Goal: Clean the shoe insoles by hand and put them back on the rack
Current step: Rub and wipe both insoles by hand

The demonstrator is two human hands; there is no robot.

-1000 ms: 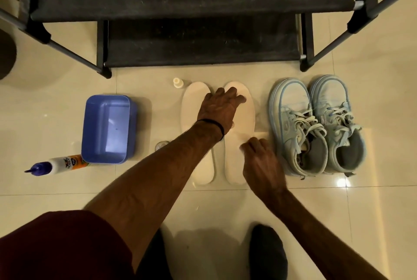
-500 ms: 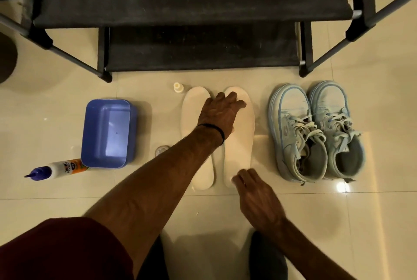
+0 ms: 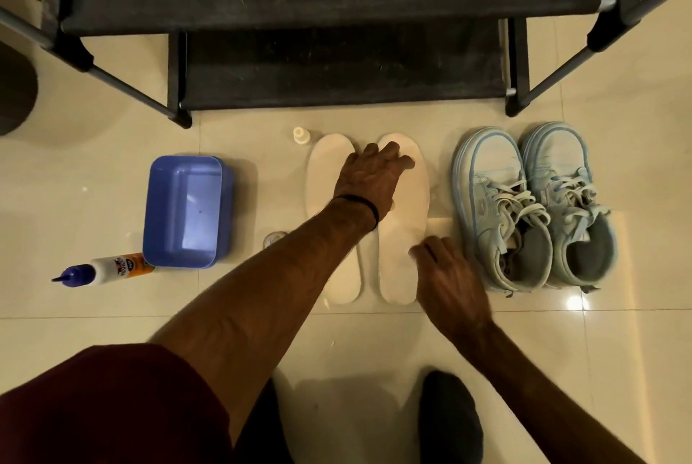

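Two white insoles lie side by side on the tiled floor in front of the black shoe rack (image 3: pixel 337 78). My left hand (image 3: pixel 369 179) lies flat across the toe ends, fingers spread on the right insole (image 3: pixel 406 239) and palm over the left insole (image 3: pixel 325 179). My right hand (image 3: pixel 447 276) rests with relaxed fingers at the right edge of the right insole's heel half and holds nothing. A black band circles my left wrist.
A pair of pale blue sneakers (image 3: pixel 531 209) stands right of the insoles. A blue plastic tub (image 3: pixel 185 212) and a lying squeeze bottle (image 3: pixel 101 271) are on the left. A small white cap (image 3: pixel 300 135) sits by the left insole's toe. My knees show at the bottom.
My right hand slid down toward the heel of the right insole and has come back up along its right edge. My left hand stayed pressed on the toe ends.
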